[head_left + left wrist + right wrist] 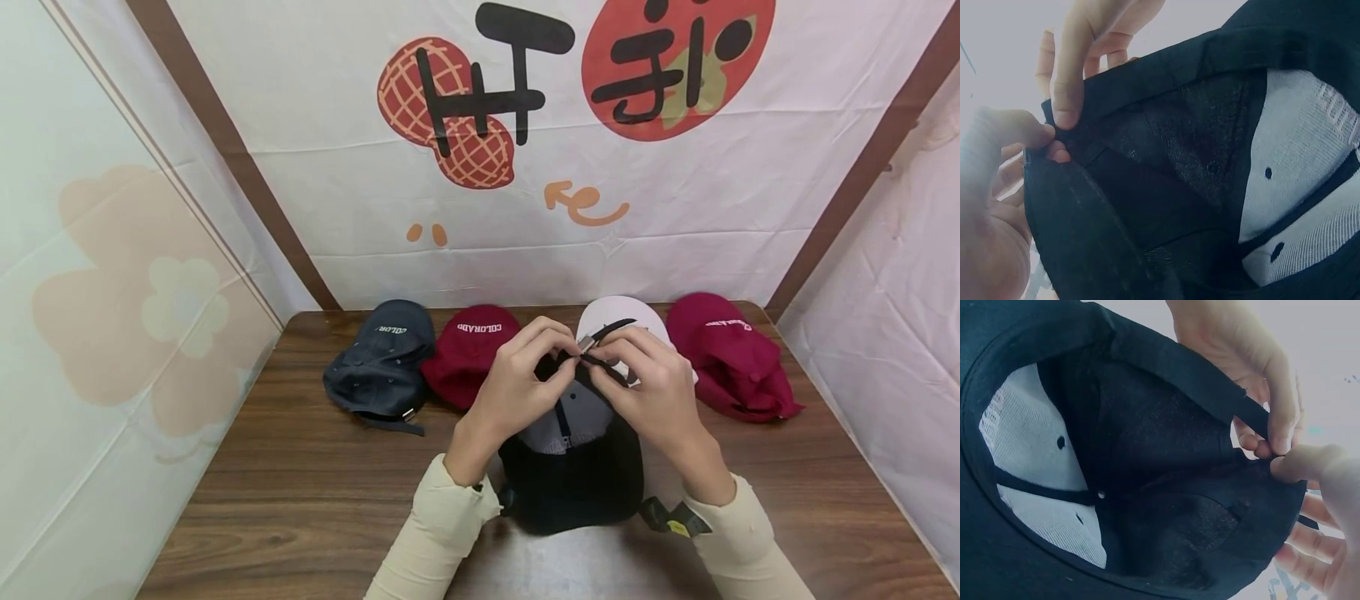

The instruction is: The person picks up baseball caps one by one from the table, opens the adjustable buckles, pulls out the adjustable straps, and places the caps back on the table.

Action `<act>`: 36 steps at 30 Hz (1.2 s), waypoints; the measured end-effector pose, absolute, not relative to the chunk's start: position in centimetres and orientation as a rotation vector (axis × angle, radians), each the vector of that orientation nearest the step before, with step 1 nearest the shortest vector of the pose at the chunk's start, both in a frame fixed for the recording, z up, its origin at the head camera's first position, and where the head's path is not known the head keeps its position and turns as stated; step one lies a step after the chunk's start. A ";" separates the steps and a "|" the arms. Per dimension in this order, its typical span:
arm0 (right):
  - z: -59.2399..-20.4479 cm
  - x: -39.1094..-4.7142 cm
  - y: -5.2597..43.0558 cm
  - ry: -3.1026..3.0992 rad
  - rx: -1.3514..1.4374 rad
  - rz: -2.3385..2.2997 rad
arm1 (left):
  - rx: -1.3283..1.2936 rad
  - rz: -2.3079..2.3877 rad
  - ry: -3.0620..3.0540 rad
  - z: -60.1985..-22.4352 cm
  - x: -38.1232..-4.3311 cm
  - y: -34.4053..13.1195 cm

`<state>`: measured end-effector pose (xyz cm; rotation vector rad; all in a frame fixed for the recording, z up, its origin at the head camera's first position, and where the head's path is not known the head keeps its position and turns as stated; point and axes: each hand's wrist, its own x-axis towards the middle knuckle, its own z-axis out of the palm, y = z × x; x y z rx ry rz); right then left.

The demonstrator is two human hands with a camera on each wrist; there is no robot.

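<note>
A black cap (pixel 573 492) is turned so its inside faces me, brim toward me, with pale lining panels (pixel 1300 137) at the front. At its far edge, my left hand (pixel 525 375) pinches the back strap near a metal buckle (pixel 586 342). My right hand (pixel 654 387) pinches the strap from the other side, its fingertips close to the left ones. The loose strap end (pixel 617 327) sticks up past the buckle. In the right wrist view, thumb and fingers of the right hand (pixel 1329 506) grip the band's edge, and the left hand (pixel 1241 356) meets it from above.
Along the back of the wooden table (pixel 300 500) lie a dark navy cap (pixel 390 358), a maroon cap (pixel 468 354), a white cap (pixel 618 310) partly behind my right hand, and another maroon cap (pixel 723 354). A printed white cloth (pixel 337 192) hangs behind them.
</note>
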<state>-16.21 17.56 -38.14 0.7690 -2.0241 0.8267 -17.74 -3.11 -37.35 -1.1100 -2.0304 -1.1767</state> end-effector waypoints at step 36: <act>-38.2 -16.3 17.1 -1.929 0.683 0.791 | -1.037 -1.268 -1.957 -37.7 -18.1 -4.1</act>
